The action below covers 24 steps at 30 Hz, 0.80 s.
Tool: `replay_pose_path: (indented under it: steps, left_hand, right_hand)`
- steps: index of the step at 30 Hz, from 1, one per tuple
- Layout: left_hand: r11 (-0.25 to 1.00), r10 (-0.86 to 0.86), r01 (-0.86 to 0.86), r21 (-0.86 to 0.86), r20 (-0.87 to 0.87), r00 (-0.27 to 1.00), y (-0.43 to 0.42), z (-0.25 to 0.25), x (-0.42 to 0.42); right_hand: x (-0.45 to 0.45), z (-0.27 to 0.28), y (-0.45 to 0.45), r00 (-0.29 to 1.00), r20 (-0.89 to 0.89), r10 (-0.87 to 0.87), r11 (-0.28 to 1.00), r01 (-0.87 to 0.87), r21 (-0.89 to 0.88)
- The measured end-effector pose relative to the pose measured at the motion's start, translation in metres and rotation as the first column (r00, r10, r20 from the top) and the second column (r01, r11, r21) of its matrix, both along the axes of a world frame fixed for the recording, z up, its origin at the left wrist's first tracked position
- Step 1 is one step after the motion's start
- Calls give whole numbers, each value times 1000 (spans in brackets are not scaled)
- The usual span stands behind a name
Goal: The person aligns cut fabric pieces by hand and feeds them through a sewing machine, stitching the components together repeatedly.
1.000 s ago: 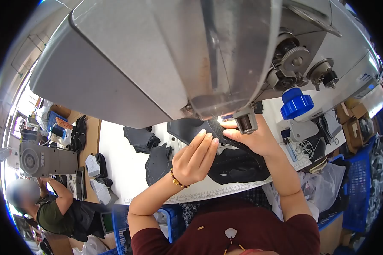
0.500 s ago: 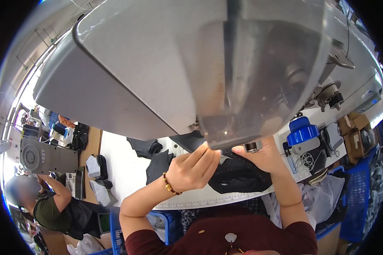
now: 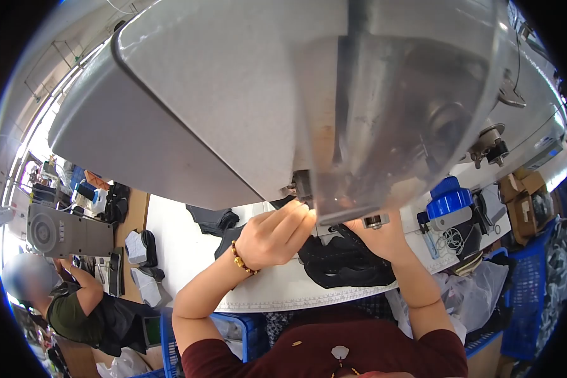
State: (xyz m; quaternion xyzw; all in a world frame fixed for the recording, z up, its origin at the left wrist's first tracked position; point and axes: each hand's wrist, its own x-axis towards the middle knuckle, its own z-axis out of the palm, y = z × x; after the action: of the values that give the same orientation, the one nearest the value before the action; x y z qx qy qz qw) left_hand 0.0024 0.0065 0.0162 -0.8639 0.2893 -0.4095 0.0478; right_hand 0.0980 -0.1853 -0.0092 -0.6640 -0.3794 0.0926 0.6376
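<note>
A large grey sewing machine [image 3: 214, 88] fills the upper view, with a clear cover [image 3: 397, 120] over its needle area. Beneath it, my left hand [image 3: 274, 236] has its fingers pressed together at the cover's lower edge; whatever lies between the fingertips is too small to name. My right hand [image 3: 384, 236] is partly hidden behind the cover and a metal part, near the top of a black fabric piece [image 3: 346, 261]; its grip cannot be made out. That piece lies bunched on the white table [image 3: 170, 236] between my forearms. More dark pieces [image 3: 211, 218] lie left of my left hand.
At the left, a person [image 3: 75, 309] works by another machine [image 3: 69, 232]. Grey and black pieces [image 3: 148, 283] lie beside the table. A blue knob [image 3: 448, 200], white cord [image 3: 452, 239] and small tools are at right, with plastic bags [image 3: 475, 293] and a blue crate [image 3: 523, 296] below.
The view has shifted, so the machine's cover now hides more of the work area. My left hand has moved slightly left, its fingers drawn closer together. The black piece has shifted slightly left and down.
</note>
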Motion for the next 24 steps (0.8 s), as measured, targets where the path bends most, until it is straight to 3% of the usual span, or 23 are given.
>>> replay_pose_path:
  steps: [6, 15, 18, 21, 24]
  left_hand:
    - [998, -29, 25, -55, -79, 996, 11, 1, 1]
    - [996, -46, 37, -85, -104, 993, 24, -9, 5]
    - [993, -55, 56, -106, 14, 998, 32, -22, 12]
    - [985, -34, 37, -168, 22, 999, 35, -34, 13]
    - [979, 125, -138, -153, -92, 988, 40, -42, 8]
  right_hand:
    - [-1, -14, -2, 989, 146, 27, 999, -31, 24]
    - [-1, -7, 7, 999, 32, -44, 998, 43, 50]
    - [3, -14, 11, 1000, 17, -15, 993, 13, 115]
    - [4, -3, 10, 997, 68, -48, 999, 47, 21]
    - [10, -12, 12, 972, 212, -99, 993, 83, 82]
